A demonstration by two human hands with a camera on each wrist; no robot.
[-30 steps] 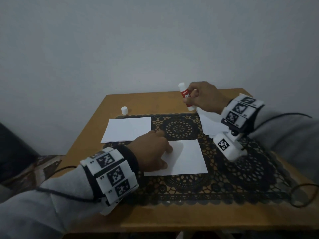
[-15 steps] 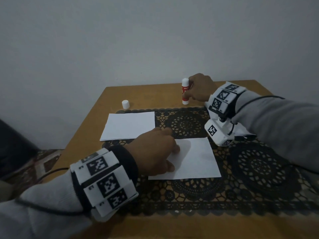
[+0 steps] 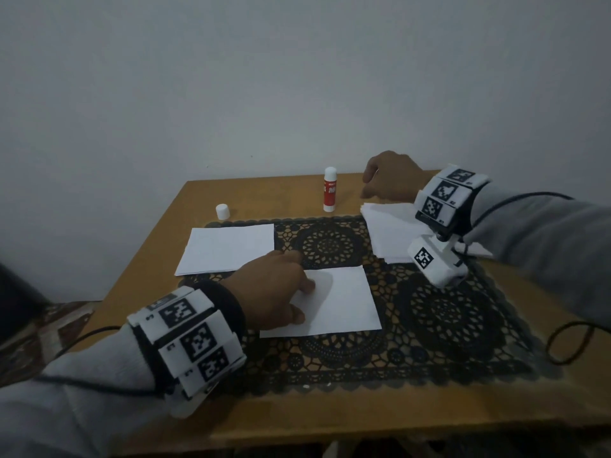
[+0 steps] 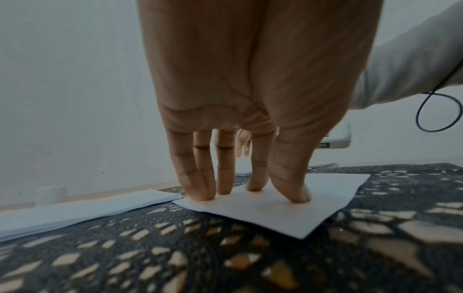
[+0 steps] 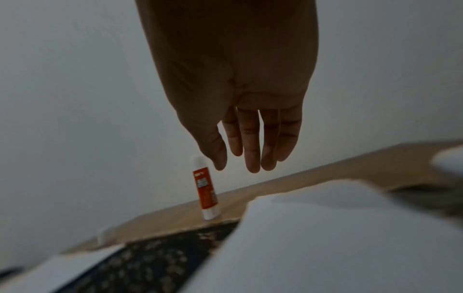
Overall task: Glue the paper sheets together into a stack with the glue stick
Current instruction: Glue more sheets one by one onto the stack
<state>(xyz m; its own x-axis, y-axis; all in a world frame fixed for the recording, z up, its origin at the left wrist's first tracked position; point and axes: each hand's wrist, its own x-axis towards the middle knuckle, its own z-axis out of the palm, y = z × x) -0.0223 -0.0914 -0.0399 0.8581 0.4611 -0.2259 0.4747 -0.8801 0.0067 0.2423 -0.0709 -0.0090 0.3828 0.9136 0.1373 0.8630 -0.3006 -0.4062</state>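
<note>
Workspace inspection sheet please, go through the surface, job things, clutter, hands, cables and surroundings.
Surface: wooden table with a dark lace mat over its middle.
Job's things: glue stick upright and uncapped on the far table edge; cap apart, to its left; single sheet mid-mat; neat stack on the left; loose pile on the right.
Clutter: nothing seen.
Hands: left hand presses the single sheet with straight fingers; right hand is empty, fingers relaxed, above the loose pile.
Cables: black cable looped at the table's right edge; another runs along the left sleeve.
Surroundings: plain wall; patterned floor at left.
</note>
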